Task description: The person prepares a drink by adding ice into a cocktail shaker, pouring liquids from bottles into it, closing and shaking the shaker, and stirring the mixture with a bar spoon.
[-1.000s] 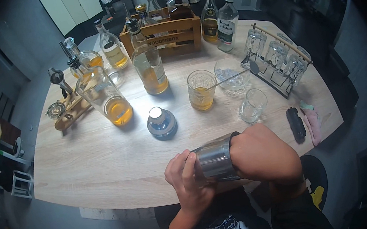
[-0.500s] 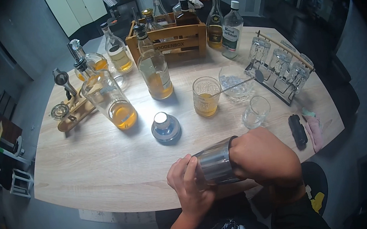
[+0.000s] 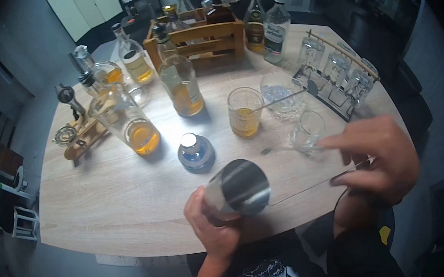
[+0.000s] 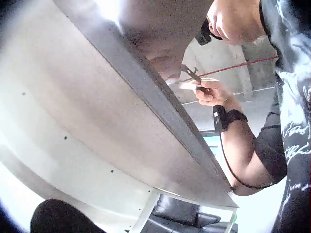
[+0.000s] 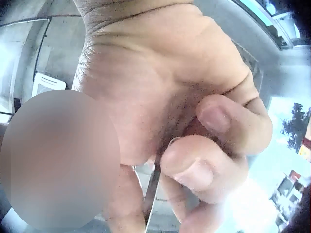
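Note:
My left hand [image 3: 211,227] grips a metal shaker tin [image 3: 242,189] near the table's front edge. The tin leans, its dark mouth facing up and to the right. To the right, my right hand [image 3: 382,156] holds thin metal tongs, blurred in the head view; a flat metal strip of the tongs [image 5: 151,191] shows between the curled fingers in the right wrist view. The shaker top [image 3: 195,152] stands just beyond the tin. Past my right fingertips is a clear empty glass [image 3: 310,132]; left of that, a patterned glass [image 3: 246,118] holds amber liquid and a long spoon.
A glass bowl of ice [image 3: 283,99] sits behind the glasses, beside a rack [image 3: 336,70] of upturned glasses. Pourer bottles [image 3: 130,120] stand left, near a wooden bar-tool stand [image 3: 87,136]. A wooden crate [image 3: 208,34] of bottles is at the back.
My right hand has drawn away from the tin's mouth to the right, the tongs now showing. The tin has shifted left and turned so its mouth faces the head camera.

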Demonstrator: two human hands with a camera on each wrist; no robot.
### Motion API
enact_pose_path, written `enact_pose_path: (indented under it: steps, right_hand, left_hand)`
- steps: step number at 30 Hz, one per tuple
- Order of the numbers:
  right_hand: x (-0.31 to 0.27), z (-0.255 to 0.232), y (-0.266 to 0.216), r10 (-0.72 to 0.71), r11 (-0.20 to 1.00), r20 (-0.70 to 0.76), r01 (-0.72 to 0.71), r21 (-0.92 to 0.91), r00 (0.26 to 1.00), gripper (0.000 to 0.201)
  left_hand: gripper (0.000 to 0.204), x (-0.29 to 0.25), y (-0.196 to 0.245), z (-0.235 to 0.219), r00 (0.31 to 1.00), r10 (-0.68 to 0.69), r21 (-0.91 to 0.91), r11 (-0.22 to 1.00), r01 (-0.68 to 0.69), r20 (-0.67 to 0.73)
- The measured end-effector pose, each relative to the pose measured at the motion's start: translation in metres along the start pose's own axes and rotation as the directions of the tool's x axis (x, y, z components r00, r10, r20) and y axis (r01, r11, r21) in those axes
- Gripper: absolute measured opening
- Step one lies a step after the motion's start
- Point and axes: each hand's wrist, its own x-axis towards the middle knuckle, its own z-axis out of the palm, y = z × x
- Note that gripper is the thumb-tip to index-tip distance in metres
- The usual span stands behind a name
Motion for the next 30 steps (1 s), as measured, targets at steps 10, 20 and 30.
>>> enact_pose_path:
  steps: [10,20,30]
  right_hand:
    - [0.005,-0.018,0.066,0.369,0.908,-0.253,-0.405,-0.109,0.894,0.043]
    - [0.075,0.001,0.158,0.531,0.832,-0.103,-0.54,-0.128,0.841,0.041]
    - [0.095,0.03,0.203,0.428,0.869,-0.104,-0.44,-0.225,0.898,0.036]
  left_hand:
    - [0.091,-0.008,-0.013,0.003,0.997,-0.07,-0.145,0.987,0.063,-0.041]
    - [0.08,-0.007,-0.006,-0.003,0.996,-0.084,-0.026,0.996,0.084,-0.009]
    - [0.077,-0.011,-0.012,-0.003,0.99,-0.139,-0.045,0.989,0.139,-0.001]
